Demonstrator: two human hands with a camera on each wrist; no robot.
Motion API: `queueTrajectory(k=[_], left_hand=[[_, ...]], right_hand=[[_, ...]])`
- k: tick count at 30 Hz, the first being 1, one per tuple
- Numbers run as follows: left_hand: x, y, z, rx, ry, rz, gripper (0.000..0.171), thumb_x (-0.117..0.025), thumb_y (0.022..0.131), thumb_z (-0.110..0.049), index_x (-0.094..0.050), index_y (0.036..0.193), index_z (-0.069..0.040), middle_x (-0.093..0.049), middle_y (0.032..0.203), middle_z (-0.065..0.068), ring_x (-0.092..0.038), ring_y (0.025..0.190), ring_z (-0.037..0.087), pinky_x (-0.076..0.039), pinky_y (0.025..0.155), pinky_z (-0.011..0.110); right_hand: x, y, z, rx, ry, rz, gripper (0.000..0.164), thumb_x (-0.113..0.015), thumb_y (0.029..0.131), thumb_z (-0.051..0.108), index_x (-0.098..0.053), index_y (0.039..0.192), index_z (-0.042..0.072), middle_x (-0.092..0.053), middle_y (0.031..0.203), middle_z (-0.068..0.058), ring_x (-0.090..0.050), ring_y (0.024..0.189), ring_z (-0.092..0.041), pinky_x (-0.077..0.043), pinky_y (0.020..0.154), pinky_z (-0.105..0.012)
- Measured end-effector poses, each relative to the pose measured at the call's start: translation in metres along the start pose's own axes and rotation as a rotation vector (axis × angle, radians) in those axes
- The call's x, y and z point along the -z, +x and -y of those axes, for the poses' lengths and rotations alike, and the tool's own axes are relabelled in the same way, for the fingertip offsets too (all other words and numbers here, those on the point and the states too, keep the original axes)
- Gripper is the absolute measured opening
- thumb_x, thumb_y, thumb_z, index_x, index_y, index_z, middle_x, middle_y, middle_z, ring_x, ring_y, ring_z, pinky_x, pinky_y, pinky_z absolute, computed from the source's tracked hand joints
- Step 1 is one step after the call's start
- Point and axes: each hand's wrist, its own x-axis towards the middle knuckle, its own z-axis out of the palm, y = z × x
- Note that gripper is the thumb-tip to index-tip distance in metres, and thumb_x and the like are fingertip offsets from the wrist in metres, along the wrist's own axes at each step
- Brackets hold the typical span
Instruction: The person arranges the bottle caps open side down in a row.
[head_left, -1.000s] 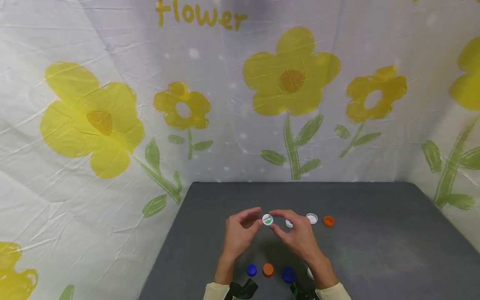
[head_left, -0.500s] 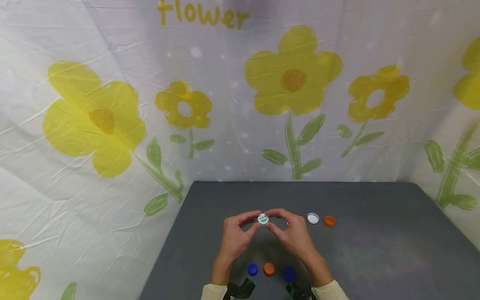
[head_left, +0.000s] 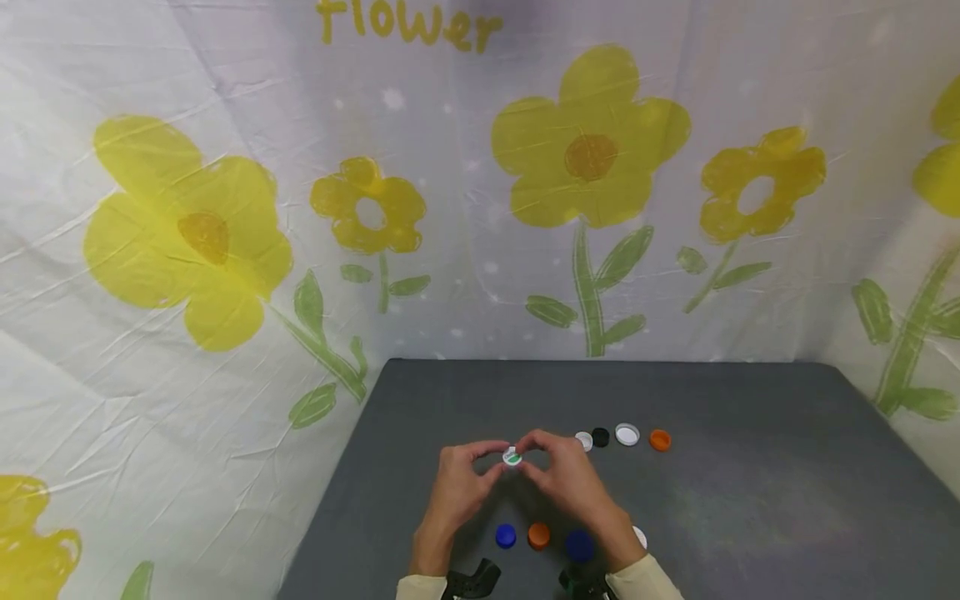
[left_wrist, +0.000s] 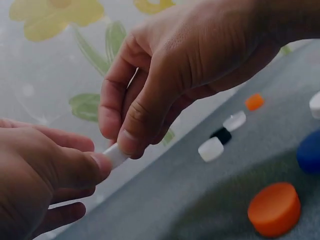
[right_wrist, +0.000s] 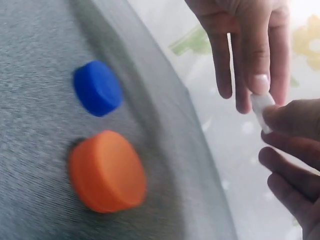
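Note:
A small white bottle cap (head_left: 512,457) with a green and white printed top is held up between my two hands. My left hand (head_left: 459,490) pinches its left edge with thumb and fingertips. From the other side, my right hand (head_left: 564,477) pinches the right edge. The left wrist view shows the white cap (left_wrist: 116,156) edge-on, a thumb of each hand on it. Part of its rim is covered by the fingers. Below the hands, a blue cap (head_left: 506,536), an orange cap (head_left: 538,536) and a darker blue cap (head_left: 580,546) lie on the dark grey table (head_left: 750,500).
Behind the right hand, a white cap (head_left: 583,442), a black cap (head_left: 601,437), a white cap with its hollow up (head_left: 627,435) and an orange cap (head_left: 660,440) form a row. Another white cap (head_left: 640,537) is partly hidden by the right wrist. A flower-print curtain (head_left: 450,317) rises behind the table.
Both hands have shifted left and slightly nearer the body with the white bottle cap, whose printed top has tilted. The black cap and the white one beside it have come out from behind the right hand.

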Motion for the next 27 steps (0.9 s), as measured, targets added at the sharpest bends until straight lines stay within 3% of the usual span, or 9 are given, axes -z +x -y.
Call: queueTrajectory(k=[6,12,16,23,27], left_hand=[[-0.003,-0.005,0.013,0.032,0.064,0.041,0.022,-0.089,0.090,-0.007,-0.087,0.111,-0.013,-0.085,0.110,0.002,-0.080,0.111,0.025,-0.064,0.096,0.052],[-0.005,-0.010,0.023,0.036,0.128,0.075,0.021,-0.091,0.088,-0.009,-0.087,0.109,-0.014,-0.085,0.107,-0.002,-0.080,0.109,0.021,-0.064,0.095,0.045],[-0.007,-0.013,0.030,0.030,0.168,0.113,0.023,-0.091,0.087,-0.008,-0.087,0.109,-0.015,-0.085,0.106,-0.002,-0.080,0.108,0.022,-0.064,0.095,0.044],[-0.009,-0.016,0.037,0.059,0.159,0.192,0.021,-0.091,0.088,-0.009,-0.087,0.108,-0.016,-0.085,0.107,-0.002,-0.079,0.111,0.026,-0.063,0.097,0.047],[-0.010,-0.018,0.039,0.049,0.160,0.197,0.020,-0.091,0.088,-0.008,-0.087,0.106,-0.016,-0.085,0.105,-0.003,-0.079,0.109,0.025,-0.063,0.096,0.048]], right_hand=[[-0.013,-0.001,-0.006,-0.013,-0.055,0.065,0.020,-0.089,0.089,0.005,-0.078,0.099,0.018,-0.082,0.101,0.005,-0.077,0.097,-0.023,-0.060,0.084,-0.035],[-0.021,-0.002,-0.011,0.009,-0.094,0.122,0.017,-0.089,0.089,0.008,-0.079,0.098,0.018,-0.082,0.100,0.006,-0.078,0.101,-0.020,-0.063,0.088,-0.042],[-0.026,-0.002,-0.014,0.023,-0.112,0.165,0.017,-0.089,0.088,0.008,-0.078,0.095,0.017,-0.081,0.097,0.005,-0.076,0.094,-0.018,-0.060,0.083,-0.039],[-0.035,-0.003,-0.022,0.042,-0.142,0.220,0.020,-0.092,0.085,0.009,-0.076,0.089,0.019,-0.078,0.094,0.007,-0.069,0.086,-0.012,-0.056,0.079,-0.035],[-0.038,-0.003,-0.023,0.046,-0.168,0.237,0.020,-0.093,0.084,0.011,-0.076,0.088,0.020,-0.078,0.093,0.008,-0.068,0.085,-0.011,-0.056,0.079,-0.036]])
